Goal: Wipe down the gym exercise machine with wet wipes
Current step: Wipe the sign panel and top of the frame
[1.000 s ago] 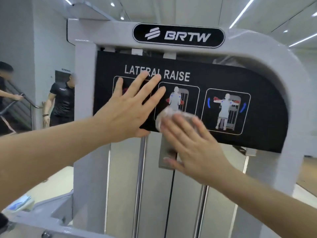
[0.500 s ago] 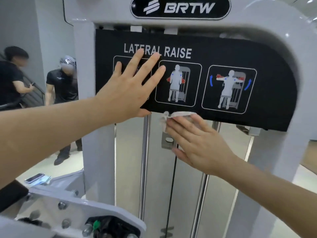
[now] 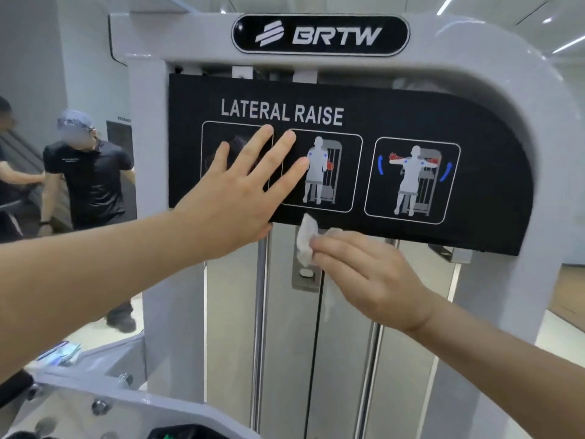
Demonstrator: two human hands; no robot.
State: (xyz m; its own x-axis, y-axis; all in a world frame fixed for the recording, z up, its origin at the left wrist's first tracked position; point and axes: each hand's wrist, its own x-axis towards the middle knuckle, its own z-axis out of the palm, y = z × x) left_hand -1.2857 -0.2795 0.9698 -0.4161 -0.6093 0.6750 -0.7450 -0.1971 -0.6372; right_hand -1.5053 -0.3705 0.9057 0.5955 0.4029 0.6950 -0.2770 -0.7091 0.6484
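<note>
From the head view, we see our left hand (image 3: 240, 198) spread flat, fingers straight and splayed, pressed against the black instruction panel (image 3: 411, 103) lettered LATERAL RAISE. The panel is mounted within the white-painted steel machine frame (image 3: 506, 58).

Our right hand (image 3: 370, 274) sits lower, just under the panel's bottom edge, its fingertips curled and pinching a crumpled white wet wipe (image 3: 305, 240). The wipe hangs bunched in front of a small grey metal bracket (image 3: 305, 278). Its top is at the panel's lower edge, touching or just short of it; we cannot tell which.

We judge the wipe to be light, limp and damp. It folds on itself and offers little rubbing face when pinched at one end, so we would do better to flatten it under straight fingers and let more of it bear on the surface. It may snag or ball up on the bracket's edges. The frame and panel look rigid and fixed, so they should take firm pressure, and the panel's flat printed face should let the wipe slide easily.
</note>
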